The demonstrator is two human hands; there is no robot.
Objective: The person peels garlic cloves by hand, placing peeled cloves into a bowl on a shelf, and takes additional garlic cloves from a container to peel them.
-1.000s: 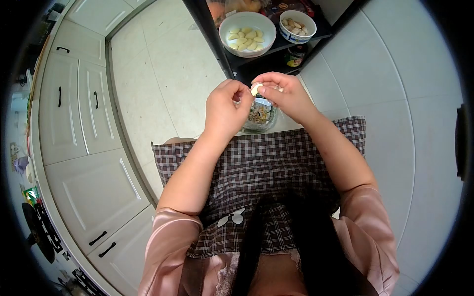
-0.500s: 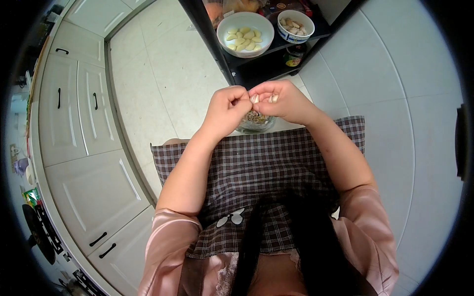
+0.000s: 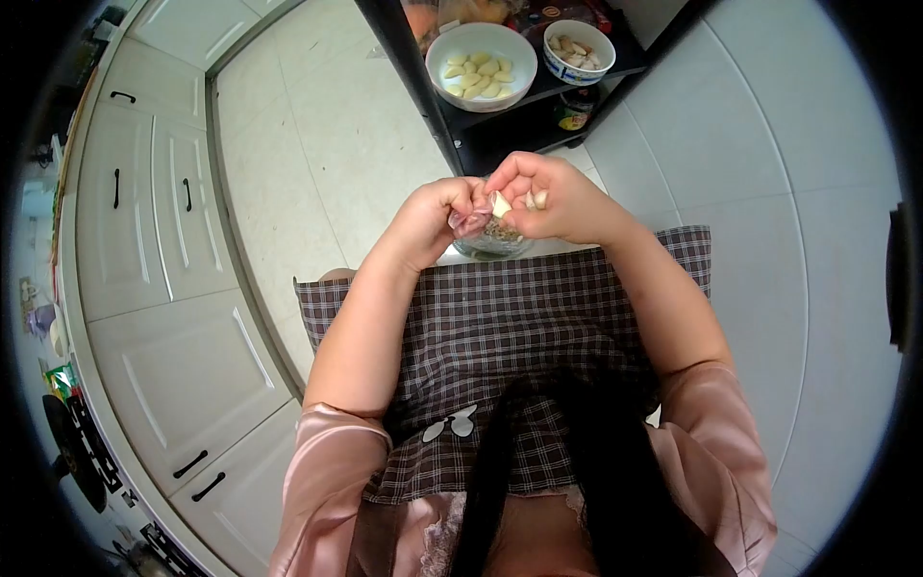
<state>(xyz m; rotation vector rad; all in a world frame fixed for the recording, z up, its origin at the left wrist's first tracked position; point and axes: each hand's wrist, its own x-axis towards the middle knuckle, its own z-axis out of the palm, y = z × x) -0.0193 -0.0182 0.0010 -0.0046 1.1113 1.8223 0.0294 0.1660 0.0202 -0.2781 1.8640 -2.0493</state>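
My left hand [image 3: 432,213] is closed on a purplish, papery piece of garlic skin [image 3: 469,224]. Against its fingertips, my right hand [image 3: 565,204] pinches a pale garlic clove [image 3: 501,205] between thumb and fingers. More garlic cloves [image 3: 536,200] are tucked in the curled fingers of that same hand. Directly beneath both hands is a clear glass container [image 3: 490,252] with brownish bits of peel in it, partly hidden by the fingers.
A black shelf [image 3: 500,139] stands ahead, bearing a white bowl [image 3: 524,88] of peeled cloves and a patterned bowl [image 3: 577,72] of unpeeled ones. A dark bottle [image 3: 575,111] is on the lower level. A checked apron [image 3: 519,308] covers my lap; cabinets [image 3: 173,385] line the left.
The clove between my hands now shows a bare pale side. My left hand has shifted slightly down and left, and purplish skin has come into view at its fingers.
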